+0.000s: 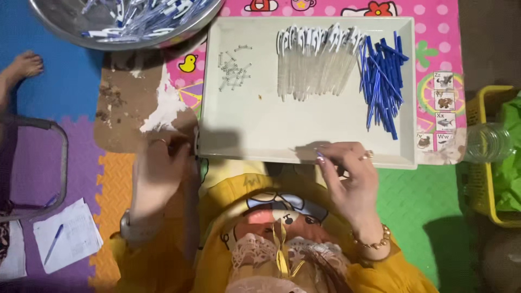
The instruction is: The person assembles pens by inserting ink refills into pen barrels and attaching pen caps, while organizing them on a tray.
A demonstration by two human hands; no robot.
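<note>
A pale tray point(255, 125) lies on a small table in front of me. On it sit a row of clear pen barrels with white caps point(315, 59), a heap of blue ink refills point(382, 81) at the right and a scatter of small metal springs point(233, 68) at the left. My right hand point(350, 173) rests at the tray's near edge, fingers curled together; whether it pinches a small part I cannot tell. My left hand point(160, 165) hangs blurred just off the tray's left edge, its fingers hidden from view.
A metal bowl point(59, 24) of finished blue-and-white pens stands at the top left. A bare foot point(21, 65) of another person lies at the far left. Paper with a pen point(65, 236) lies on the foam mat. A yellow basket point(488, 157) stands at the right.
</note>
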